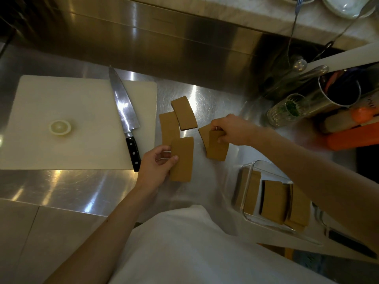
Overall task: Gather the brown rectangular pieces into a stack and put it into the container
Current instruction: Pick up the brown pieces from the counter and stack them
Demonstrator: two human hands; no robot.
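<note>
Several brown rectangular pieces lie on the steel counter. My left hand (156,165) grips one brown piece (182,159) by its left edge. My right hand (229,130) holds a small stack of brown pieces (216,147) by its top end. Two more pieces lie loose: one (184,112) at the back and one (168,127) partly under the piece in my left hand. A clear container (246,187) at the lower right holds several brown pieces (273,198) standing on edge.
A white cutting board (61,99) lies at the left with a chef's knife (125,115) on its right side and a small pale round slice (59,127). A glass jar (287,109), a metal utensil cup (338,93) and orange items (352,136) stand at the right.
</note>
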